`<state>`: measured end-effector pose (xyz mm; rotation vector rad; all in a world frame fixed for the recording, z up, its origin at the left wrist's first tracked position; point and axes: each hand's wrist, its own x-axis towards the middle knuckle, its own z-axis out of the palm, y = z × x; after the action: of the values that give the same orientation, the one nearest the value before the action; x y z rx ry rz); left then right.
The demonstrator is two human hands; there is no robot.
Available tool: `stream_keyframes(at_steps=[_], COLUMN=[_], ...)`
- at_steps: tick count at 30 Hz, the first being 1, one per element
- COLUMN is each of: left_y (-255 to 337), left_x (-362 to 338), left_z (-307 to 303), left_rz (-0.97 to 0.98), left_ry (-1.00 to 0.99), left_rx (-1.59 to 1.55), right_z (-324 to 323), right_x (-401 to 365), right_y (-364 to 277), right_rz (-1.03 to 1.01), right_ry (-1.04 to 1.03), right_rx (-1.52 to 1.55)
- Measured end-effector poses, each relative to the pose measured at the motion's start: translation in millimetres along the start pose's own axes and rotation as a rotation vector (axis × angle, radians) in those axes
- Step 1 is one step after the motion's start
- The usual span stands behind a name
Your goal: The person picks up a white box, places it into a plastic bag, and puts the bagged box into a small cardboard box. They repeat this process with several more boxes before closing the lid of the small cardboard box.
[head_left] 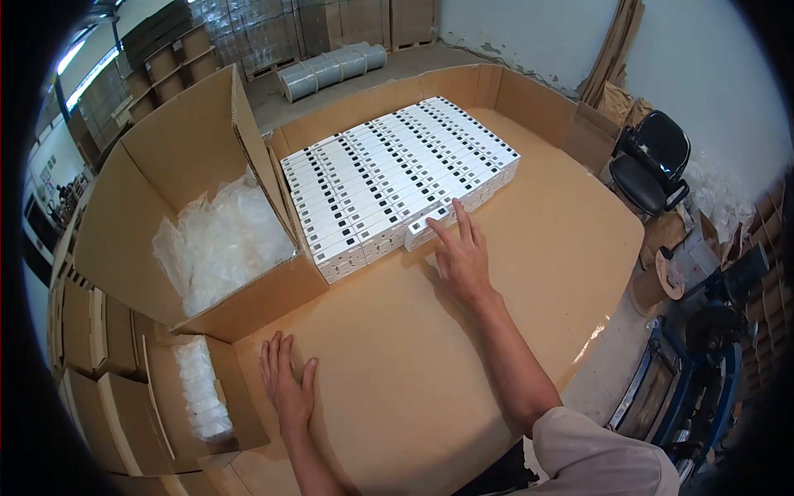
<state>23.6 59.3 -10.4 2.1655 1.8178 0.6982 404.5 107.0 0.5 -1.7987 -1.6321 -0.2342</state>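
Note:
A block of white oblong units (397,165) stands in tight rows on the cardboard-topped table, each with small black and grey squares on top and holes in the visible sides. One separate white oblong unit (419,235) sits against the block's near side. My right hand (465,260) has its fingertips on this unit, near its top; the thumb's contact is partly hidden. My left hand (287,387) lies open on the cardboard surface, fingers spread, holding nothing, close to the big carton.
An open carton (273,285) with clear plastic bags (223,248) stands at the left. Below it, another box contains wrapped plastic bundles (201,388). A low cardboard wall (538,97) borders the table's far side. A black chair (651,161) and blue machinery (703,388) are on the right.

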Motion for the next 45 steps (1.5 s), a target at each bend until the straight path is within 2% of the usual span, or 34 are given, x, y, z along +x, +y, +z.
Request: stream_keyframes(at_steps=[7,10,13,16,17,24,28,33,39,42,45], left_y=[2,0,-1,-1,-2,-4,-8,-4,-3,3,-3], left_x=[0,0,-1,-1,-1,-4,-4,0,3,5,8], left_z=[0,1,1,1,3,-1,-1,-5,-14,-21,-13], left_rz=[0.007,0.006,0.027,0.049,0.053,0.076,0.047,-0.074,-0.247,-0.345,-0.306], left_ry=[-0.003,0.007,0.018,0.037,0.04,0.065,0.112,0.158,0.107,0.016,-0.013], left_rx=[0.004,0.01,0.018,0.024,0.03,-0.036,-0.324,-0.555,-0.713,-0.799,-0.965], right_z=[7,7,-4,-8,-9,-33,-28,-4,23,25,34], right_x=[-1,2,3,2,0,-3,-8,-21,-41,-45,-52], right_y=[14,16,14,24,25,-27,-71,-125,-166,-180,-186], right_rz=[-0.023,0.059,0.129,0.033,0.056,0.159,0.27,0.216,0.215,0.191,0.138], right_ry=[0.114,0.142,0.074,0.01,-0.013,-0.137,-0.281,-0.288,-0.391,-0.413,-0.398], right_rx=[0.209,0.32,0.394,0.34,0.366,0.529,0.639,0.733,0.817,0.816,0.857])
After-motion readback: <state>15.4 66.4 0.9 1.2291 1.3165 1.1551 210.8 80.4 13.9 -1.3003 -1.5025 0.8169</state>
